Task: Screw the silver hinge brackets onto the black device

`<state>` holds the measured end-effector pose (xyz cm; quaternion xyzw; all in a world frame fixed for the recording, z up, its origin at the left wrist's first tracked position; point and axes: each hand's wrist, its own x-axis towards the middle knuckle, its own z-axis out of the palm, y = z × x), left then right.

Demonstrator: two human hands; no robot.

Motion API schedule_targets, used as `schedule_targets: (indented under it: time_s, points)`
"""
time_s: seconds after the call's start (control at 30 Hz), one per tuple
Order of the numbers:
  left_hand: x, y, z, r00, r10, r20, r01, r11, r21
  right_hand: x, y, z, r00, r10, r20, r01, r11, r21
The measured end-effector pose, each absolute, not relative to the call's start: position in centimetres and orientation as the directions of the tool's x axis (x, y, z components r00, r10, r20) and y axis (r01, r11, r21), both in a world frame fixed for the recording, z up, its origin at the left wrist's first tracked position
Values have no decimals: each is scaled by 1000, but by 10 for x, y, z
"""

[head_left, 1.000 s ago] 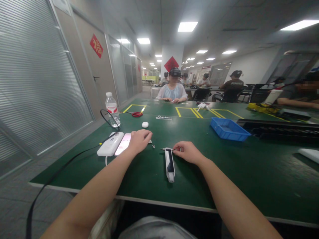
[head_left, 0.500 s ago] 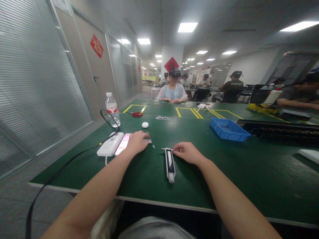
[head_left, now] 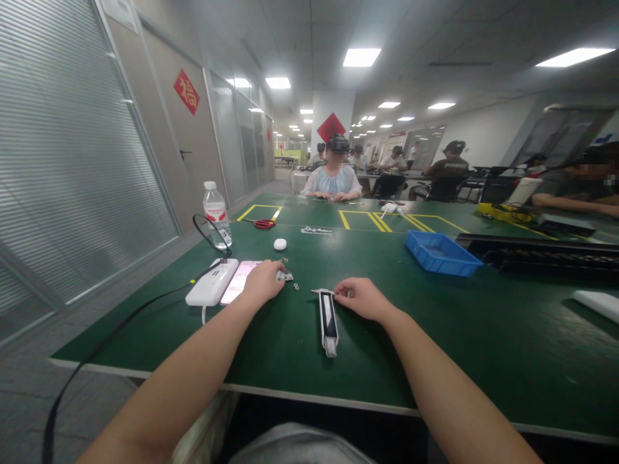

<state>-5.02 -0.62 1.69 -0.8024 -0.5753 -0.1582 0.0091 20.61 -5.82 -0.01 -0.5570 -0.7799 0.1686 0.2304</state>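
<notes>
My left hand (head_left: 264,280) is closed, its fingertips on a small silver metal piece (head_left: 286,276) beside the lit phone (head_left: 238,281). Tiny metal parts (head_left: 296,287) lie just right of that piece. With thumb and finger pinched, my right hand (head_left: 362,296) is at the right end of a thin metal rod (head_left: 316,291). This rod crosses the far end of a long white-framed device (head_left: 329,325) with a dark top face, lying flat on the table. What the right fingertips cover is too small to make out.
Left stand a white power bank (head_left: 211,283) and a water bottle (head_left: 216,216) with a black strap (head_left: 145,309) running past. Farther off are a white earbud case (head_left: 280,245), red-handled scissors (head_left: 264,224) and a blue tray (head_left: 442,254). A person (head_left: 333,177) sits opposite.
My left fingers have drawn back slightly, so more of the silver piece shows. The right hand stays at the rod; the whole view has shifted a little.
</notes>
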Motion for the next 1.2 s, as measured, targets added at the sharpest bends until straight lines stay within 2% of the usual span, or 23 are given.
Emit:
schedule_targets:
  time_s: [0.17, 0.4, 0.7, 0.9, 1.07, 1.2]
  points:
    - [-49, -9, 21, 273, 902, 334, 908, -356, 222, 206, -58, -1, -268, 947, 176, 791, 321, -522]
    - [-41, -6, 19, 228, 852, 471, 733, -469, 492, 207, -57, -3, -282, 941, 187, 786, 338, -517]
    - [-37, -5, 11, 296, 849, 438, 596, -523, 610, 206, -58, 0, -276, 945, 175, 792, 326, -515]
    - [-36, -3, 6, 340, 839, 426, 545, -544, 637, 206, -58, -1, -281, 943, 180, 791, 334, -512]
    - [-35, -8, 12, 428, 758, 492, 571, -649, 504, 206, -58, 0, -277, 943, 185, 786, 333, -521]
    - [-36, -10, 13, 472, 727, 499, 537, -686, 491, 206, -57, -2, -276, 943, 188, 786, 334, -520]
